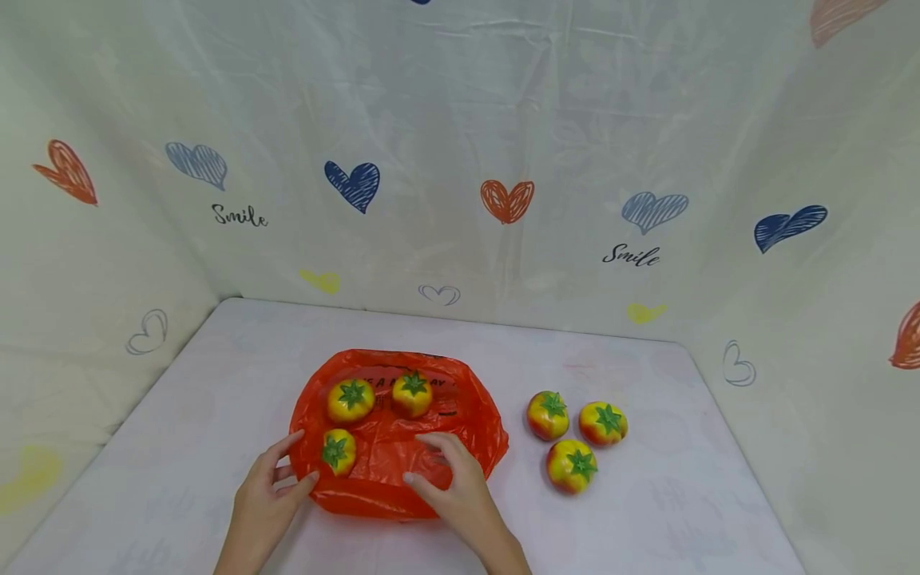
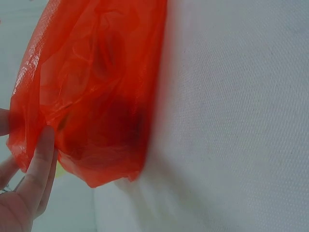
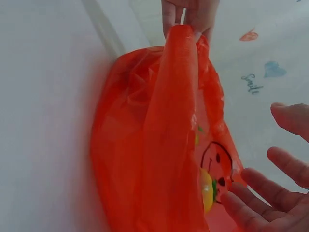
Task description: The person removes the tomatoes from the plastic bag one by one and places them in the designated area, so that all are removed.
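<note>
A red plastic bag (image 1: 374, 499) lies with its mouth spread open on the white table. Inside it are three yellow-and-red, tomato-like fruits with green star-shaped tops: one at the back left (image 1: 350, 402), another at the back right (image 1: 412, 397), a third at the front left (image 1: 338, 454). My left hand (image 1: 267, 491) pinches the bag's left rim between thumb and fingers; the left wrist view shows its fingers (image 2: 42, 154) against the red film. Over the bag's front right part, my right hand (image 1: 460, 487) hovers with fingers apart and nothing between them.
Three more such fruits stand in a group to the right of the bag: one at the left (image 1: 548, 415), one at the right (image 1: 603, 423) and one in front (image 1: 571, 466). A white curtain (image 1: 446, 120) printed with hearts rises behind the table (image 1: 647, 527) and along its sides.
</note>
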### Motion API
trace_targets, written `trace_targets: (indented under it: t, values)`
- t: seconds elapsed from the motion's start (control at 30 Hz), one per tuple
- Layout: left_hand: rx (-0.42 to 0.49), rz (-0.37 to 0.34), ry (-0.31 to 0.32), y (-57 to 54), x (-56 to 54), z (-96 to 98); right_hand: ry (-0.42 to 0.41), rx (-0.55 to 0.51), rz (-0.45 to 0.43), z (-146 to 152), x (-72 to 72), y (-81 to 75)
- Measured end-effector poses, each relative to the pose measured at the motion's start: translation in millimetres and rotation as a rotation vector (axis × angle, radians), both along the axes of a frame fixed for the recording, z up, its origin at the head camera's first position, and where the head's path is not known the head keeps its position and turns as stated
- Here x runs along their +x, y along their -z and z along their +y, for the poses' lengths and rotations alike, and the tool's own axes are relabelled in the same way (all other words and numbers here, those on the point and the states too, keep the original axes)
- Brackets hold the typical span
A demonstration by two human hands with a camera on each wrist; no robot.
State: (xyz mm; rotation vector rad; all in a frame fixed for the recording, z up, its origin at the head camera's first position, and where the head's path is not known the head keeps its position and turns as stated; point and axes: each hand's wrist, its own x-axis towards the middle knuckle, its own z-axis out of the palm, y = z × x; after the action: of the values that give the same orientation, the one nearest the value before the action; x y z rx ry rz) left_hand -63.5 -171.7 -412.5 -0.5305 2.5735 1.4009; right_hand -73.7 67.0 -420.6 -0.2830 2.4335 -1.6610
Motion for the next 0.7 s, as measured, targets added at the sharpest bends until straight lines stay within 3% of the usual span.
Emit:
trace_targets:
  t: [0.27, 0.7]
  values:
    - [0.005, -0.004, -0.003, 0.5, -0.4, -0.1, -0.12, 0.043, -0.04, -24, -20.2, 8.5]
    - [-0.002, -0.006, -0.012, 1.1, 0.9, -0.2, -0.206, 0.102, -0.036, -51, -41.1, 19.1]
